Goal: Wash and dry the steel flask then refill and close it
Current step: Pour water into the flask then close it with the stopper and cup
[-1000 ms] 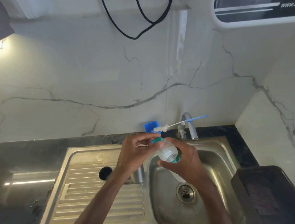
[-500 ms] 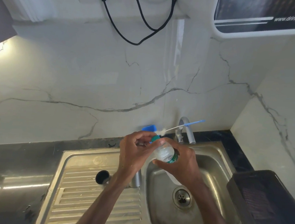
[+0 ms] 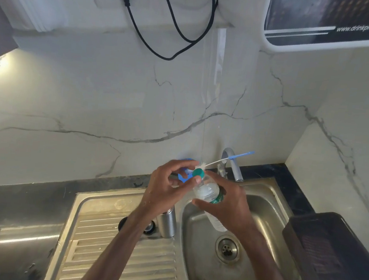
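Two bare forearms reach up from 6 o'clock over a steel sink. The ribbed drainboard (image 3: pixel 129 253) lies at 7 o'clock and the basin (image 3: pixel 268 214) at 5 o'clock, its drain (image 3: pixel 227 248) open to view. A dark crate (image 3: pixel 329 253) sits at 4 o'clock.

The flask (image 3: pixel 168 222) stands upright on the drainboard at the basin's edge, just under the left wrist, untouched. A black disc (image 3: pixel 123 222) lies at its 9 o'clock, partly hidden by the forearm.

Above the basin, the right hand (image 3: pixel 229 203) is wrapped round a clear plastic bottle (image 3: pixel 207 190), tilted with its neck toward 11 o'clock. The left hand (image 3: pixel 166 183) pinches its green cap (image 3: pixel 198 173) between thumb and fingers.

Beyond, at 12 o'clock, a brush (image 3: pixel 231 158) leans on the tap (image 3: pixel 234 166). A black cable (image 3: pixel 165 37) hangs on the marble wall.
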### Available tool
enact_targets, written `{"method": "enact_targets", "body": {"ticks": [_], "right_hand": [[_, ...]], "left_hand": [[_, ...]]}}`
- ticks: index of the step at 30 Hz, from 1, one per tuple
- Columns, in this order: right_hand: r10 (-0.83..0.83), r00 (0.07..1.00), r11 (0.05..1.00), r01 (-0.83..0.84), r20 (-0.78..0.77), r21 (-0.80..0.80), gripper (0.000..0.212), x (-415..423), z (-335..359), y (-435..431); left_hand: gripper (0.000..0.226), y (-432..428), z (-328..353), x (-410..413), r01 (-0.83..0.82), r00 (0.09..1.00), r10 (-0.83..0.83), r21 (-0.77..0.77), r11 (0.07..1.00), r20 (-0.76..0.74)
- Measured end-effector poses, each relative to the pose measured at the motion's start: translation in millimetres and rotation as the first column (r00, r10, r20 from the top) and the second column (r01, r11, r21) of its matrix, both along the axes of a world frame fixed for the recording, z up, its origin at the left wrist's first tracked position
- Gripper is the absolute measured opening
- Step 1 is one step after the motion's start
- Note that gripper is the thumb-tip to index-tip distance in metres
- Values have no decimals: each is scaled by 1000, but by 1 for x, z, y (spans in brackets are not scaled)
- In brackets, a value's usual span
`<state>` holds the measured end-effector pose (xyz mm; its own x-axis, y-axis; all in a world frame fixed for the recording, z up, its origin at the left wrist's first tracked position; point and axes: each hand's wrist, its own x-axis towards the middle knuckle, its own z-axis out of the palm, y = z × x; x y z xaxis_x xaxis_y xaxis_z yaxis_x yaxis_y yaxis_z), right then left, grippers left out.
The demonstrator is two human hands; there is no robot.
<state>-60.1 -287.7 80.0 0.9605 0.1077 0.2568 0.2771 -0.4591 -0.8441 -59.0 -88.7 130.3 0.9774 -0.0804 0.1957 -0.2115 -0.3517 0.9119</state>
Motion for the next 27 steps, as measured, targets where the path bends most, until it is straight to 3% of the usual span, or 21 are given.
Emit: {"method": "enact_targets", "body": {"ticks": [3, 6, 11, 15, 23, 27], "right_hand": [[-94, 987, 988, 108, 126, -110, 84, -2, 0, 4], [-101, 976, 981, 130, 193, -145, 82, -5, 0, 8], [143, 987, 988, -147, -76, -50, 88, 2, 12, -7], [371, 904, 926, -376, -213, 16, 69, 10, 37, -17], [535, 764, 828, -559, -360, 43, 53, 30, 54, -17], [589, 695, 781, -621, -412, 69, 57, 44, 49, -11]], "left_hand": [[26, -9, -2, 0, -125, 991, 120, -90, 988, -58], [24, -11, -1, 3, -105, 991, 93, -135, 985, -94], [23, 4, 8, 7, 105, 990, -108, -37, 994, -93], [26, 12, 13, 11, 247, 969, -246, 44, 968, -26], [30, 26, 22, 22, 422, 905, -426, 135, 896, 2], [32, 33, 18, 27, 448, 892, -452, 131, 884, -5]]}}
